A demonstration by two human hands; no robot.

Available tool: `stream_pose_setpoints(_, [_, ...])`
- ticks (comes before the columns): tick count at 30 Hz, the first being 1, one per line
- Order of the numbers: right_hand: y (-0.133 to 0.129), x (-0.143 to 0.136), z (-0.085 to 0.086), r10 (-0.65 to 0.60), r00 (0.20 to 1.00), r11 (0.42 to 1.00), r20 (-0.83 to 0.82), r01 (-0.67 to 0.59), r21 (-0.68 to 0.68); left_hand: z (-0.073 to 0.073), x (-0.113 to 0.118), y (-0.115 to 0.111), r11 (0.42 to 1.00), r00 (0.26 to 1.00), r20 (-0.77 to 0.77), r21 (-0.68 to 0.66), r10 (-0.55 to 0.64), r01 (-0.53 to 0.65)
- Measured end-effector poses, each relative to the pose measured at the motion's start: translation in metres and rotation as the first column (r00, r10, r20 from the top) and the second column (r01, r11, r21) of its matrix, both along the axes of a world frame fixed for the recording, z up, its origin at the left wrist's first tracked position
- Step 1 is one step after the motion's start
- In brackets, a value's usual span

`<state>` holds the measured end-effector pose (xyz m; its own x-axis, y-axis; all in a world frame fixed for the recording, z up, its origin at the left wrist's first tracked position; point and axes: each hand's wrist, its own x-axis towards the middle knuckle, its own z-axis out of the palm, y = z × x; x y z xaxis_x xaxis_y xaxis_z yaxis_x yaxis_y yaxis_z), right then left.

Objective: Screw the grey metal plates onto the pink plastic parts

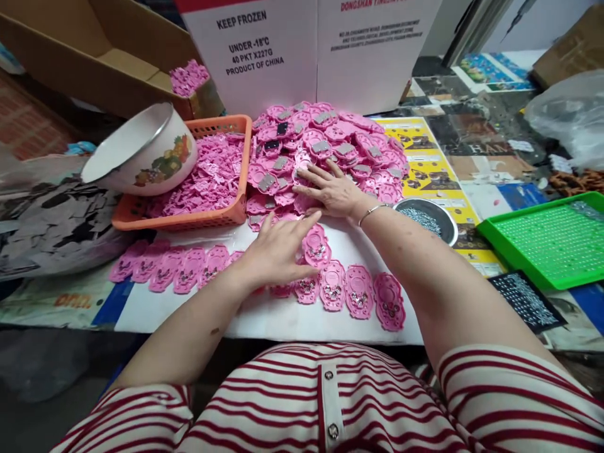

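Note:
My right hand (336,192) lies with spread fingers on the front of a heaped pile of pink plastic plates (325,148), many with a grey or black rectangle on them. My left hand (278,251) hovers palm down nearer to me, fingers apart, over the middle of a row of similar pink plates. Just right of its thumb, one pink plate (316,245) with small shiny parts lies above the row. Further along the row are a plate (359,291) and the end plate (389,302), both bearing shiny bits. The left hand hides part of the row.
An orange basket (189,220) of small pink parts stands left, with an enamel bowl (141,151) resting on it. Right are a metal bowl (425,219) of screws, a green tray (552,242) and a black tray (526,301). A white carton (302,56) stands behind the pile.

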<state>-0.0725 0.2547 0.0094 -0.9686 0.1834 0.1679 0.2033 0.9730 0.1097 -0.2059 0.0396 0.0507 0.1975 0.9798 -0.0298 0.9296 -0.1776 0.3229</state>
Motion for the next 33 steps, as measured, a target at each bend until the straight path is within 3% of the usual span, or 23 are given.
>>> stream_pose_setpoints(7, [-0.005, 0.019, 0.016, -0.017, 0.999, 0.999, 0.038, 0.015, 0.031, -0.009, 0.036, 0.033, 0.99, 0.993, -0.052, -0.103, -0.103, 0.097])
stream_pose_setpoints(13, [-0.02, 0.047, 0.035, -0.21, 0.974, 0.976, -0.089, 0.214, 0.045, -0.017, 0.057, 0.048, 0.991, 0.99, -0.083, -0.09, -0.111, 0.103])
stream_pose_setpoints(18, [-0.063, 0.096, 0.067, -0.368, 0.892, 0.924, -0.264, 0.382, 0.001, -0.02, 0.067, 0.057, 0.993, 0.994, -0.067, -0.091, -0.084, 0.078])
stream_pose_setpoints(21, [-0.102, 0.14, 0.075, -0.444, 0.814, 0.88, -0.375, 0.474, -0.014, -0.023, 0.067, 0.058, 0.993, 0.996, -0.056, -0.105, -0.063, 0.057])
stream_pose_setpoints(25, [-0.16, 0.196, 0.057, -0.613, 0.657, 0.762, -0.439, 0.639, -0.106, -0.024, 0.063, 0.058, 0.99, 0.997, -0.06, -0.138, -0.043, 0.035])
stream_pose_setpoints(29, [-0.193, 0.224, 0.019, -0.73, 0.656, 0.676, -0.192, 0.735, -0.055, -0.02, 0.06, 0.056, 0.989, 0.995, -0.094, -0.147, -0.03, 0.016])
stream_pose_setpoints(33, [-0.194, 0.224, -0.007, -0.746, 0.655, 0.658, -0.12, 0.753, 0.023, -0.01, 0.064, 0.045, 0.997, 0.991, -0.129, -0.066, 0.018, -0.026])
